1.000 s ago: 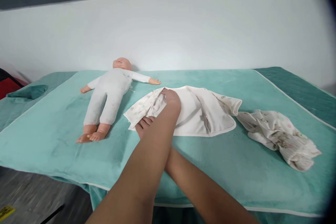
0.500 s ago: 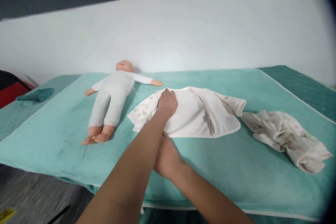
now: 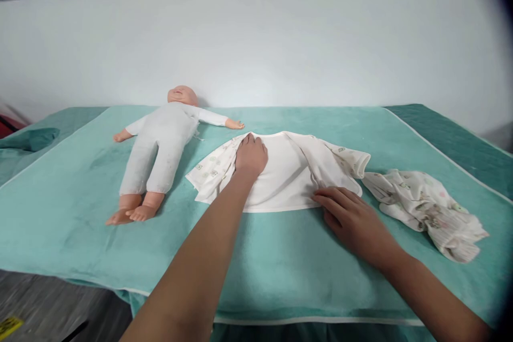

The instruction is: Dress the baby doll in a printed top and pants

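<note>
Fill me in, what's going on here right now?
A person has both hands on a small white shirt spread out on the green cover. The left hand rests near its upper edge; the right hand has its fingertips at the lower edge. A doll lies face up to the left, and a crumpled printed cloth lies to the right.

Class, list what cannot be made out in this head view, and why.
Head view, throughout:
Part of the white garment: covered by the left hand.
Whether the right hand grips the garment: hidden by that hand.
Full shape of the red object: cut by the left edge.
Detail on the yellow marking: too blurred.
Shape of the crumpled cloth: hidden by folds.
</note>
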Motion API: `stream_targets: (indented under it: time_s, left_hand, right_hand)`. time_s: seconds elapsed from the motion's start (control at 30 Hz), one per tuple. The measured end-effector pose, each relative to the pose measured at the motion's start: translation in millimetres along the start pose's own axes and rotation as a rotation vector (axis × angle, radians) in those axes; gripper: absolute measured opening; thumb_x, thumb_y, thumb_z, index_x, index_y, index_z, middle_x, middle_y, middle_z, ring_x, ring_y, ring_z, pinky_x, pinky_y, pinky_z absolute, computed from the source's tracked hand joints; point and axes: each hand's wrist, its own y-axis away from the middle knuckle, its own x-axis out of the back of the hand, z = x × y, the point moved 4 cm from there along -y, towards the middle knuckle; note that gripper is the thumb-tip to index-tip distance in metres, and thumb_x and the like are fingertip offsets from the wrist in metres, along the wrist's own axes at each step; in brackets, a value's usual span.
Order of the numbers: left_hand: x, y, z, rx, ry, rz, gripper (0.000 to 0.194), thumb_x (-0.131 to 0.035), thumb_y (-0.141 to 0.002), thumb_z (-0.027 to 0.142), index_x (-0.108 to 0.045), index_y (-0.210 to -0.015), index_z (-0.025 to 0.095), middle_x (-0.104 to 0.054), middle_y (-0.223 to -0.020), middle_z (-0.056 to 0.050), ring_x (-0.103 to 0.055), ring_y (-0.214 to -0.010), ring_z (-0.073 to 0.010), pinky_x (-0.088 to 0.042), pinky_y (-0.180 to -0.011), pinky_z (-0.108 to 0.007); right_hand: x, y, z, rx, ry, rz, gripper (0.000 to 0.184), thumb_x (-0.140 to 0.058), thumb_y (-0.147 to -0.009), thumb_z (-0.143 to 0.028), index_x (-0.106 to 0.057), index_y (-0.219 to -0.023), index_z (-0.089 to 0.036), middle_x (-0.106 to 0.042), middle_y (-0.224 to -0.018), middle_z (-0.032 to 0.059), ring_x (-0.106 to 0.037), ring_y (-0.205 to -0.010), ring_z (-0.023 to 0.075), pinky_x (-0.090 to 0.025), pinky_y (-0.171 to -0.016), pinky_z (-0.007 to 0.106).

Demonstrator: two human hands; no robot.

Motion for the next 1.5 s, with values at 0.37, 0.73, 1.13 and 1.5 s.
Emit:
stream_targets:
  time_s: [0.37, 0.73, 1.13, 1.5]
  left_hand:
    - [-3.0, -2.0, 0.7, -0.040, -0.037, 0.019, 0.042, -0.028, -0.101, 0.027, -0.057, -0.125, 0.008, -0.054, -0.140, -0.022, -0.046, -0.135, -0.0290, -0.036, -0.111, -0.042]
    - [-3.8, -2.6, 2.3, -0.047, -0.056, 0.045, 0.039, -0.030, -0.100, 0.025, -0.058, -0.122, 0.009, -0.055, -0.139, -0.022, -0.048, -0.133, -0.0293, -0.037, -0.110, -0.043]
    - [-0.8, -2.2, 3.3, -0.080, -0.106, -0.031, 0.042, -0.027, -0.101, 0.027, -0.053, -0.128, 0.007, -0.051, -0.144, -0.023, -0.046, -0.136, -0.0298, -0.037, -0.110, -0.043]
    - [-2.8, -2.2, 1.1, -0.067, -0.055, 0.057, 0.036, -0.031, -0.099, 0.025, -0.058, -0.118, 0.010, -0.058, -0.133, -0.021, -0.050, -0.129, -0.0294, -0.039, -0.106, -0.043]
  right_hand:
    - [-0.3, -18.9, 2.6, 0.127, -0.011, -0.099, 0.026, -0.046, -0.064, 0.005, -0.050, -0.069, -0.020, -0.057, -0.074, 0.0036, -0.047, -0.076, 0.0198, -0.037, -0.076, 0.035]
    - [7.2, -25.3, -32.5, 0.055, -0.134, 0.156, 0.024, -0.049, -0.088, -0.003, -0.063, -0.099, -0.018, -0.068, -0.106, 0.0089, -0.058, -0.099, 0.0235, -0.044, -0.089, 0.038]
    - [-50.9, -88.6, -128.3, 0.073, -0.089, -0.028, 0.013, -0.051, -0.097, -0.015, -0.061, -0.090, -0.018, -0.060, -0.089, 0.0053, -0.054, -0.085, 0.0230, -0.044, -0.072, 0.038]
    - [-40.4, -82.7, -104.3, -0.020, -0.388, -0.024, 0.022, -0.044, -0.102, -0.025, -0.064, -0.110, -0.019, -0.066, -0.115, 0.0072, -0.057, -0.108, 0.0212, -0.047, -0.096, 0.037]
